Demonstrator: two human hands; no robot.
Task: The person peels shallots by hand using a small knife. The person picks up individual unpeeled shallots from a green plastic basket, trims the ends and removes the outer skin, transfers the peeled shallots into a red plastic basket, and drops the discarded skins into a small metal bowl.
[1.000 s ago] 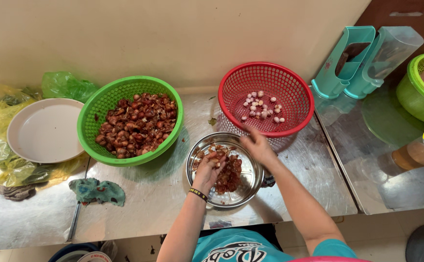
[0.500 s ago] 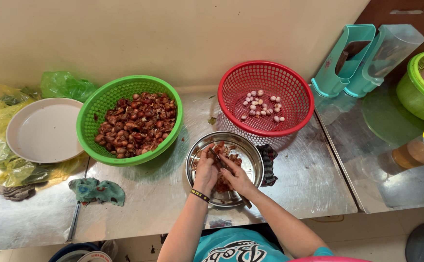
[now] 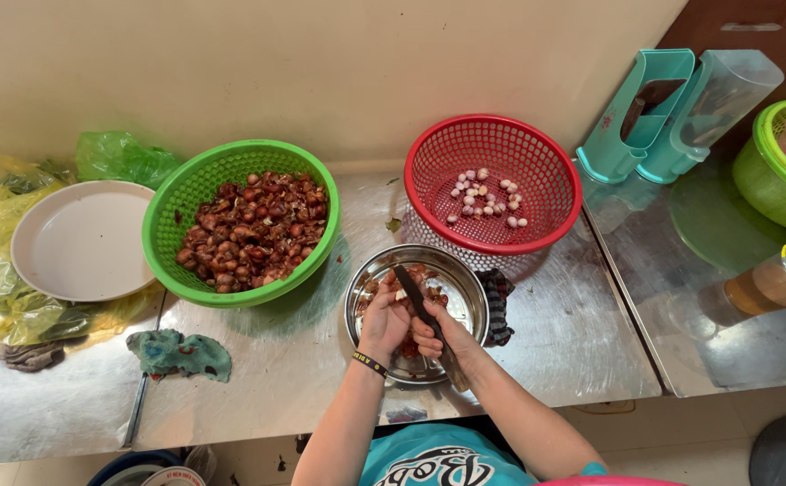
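Head view | Over the steel bowl on the tabletop, your right hand grips a dark knife, left hand pinching a small brown bulb, too hidden to make out | Tip: cut away from fingers, peel over the bowl | Green basket left, red basket behind.

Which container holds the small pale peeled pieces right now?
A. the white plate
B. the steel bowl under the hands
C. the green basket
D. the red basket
D: the pale peeled pieces lie in the red basket, while the green basket holds brown unpeeled ones and the white plate is bare.
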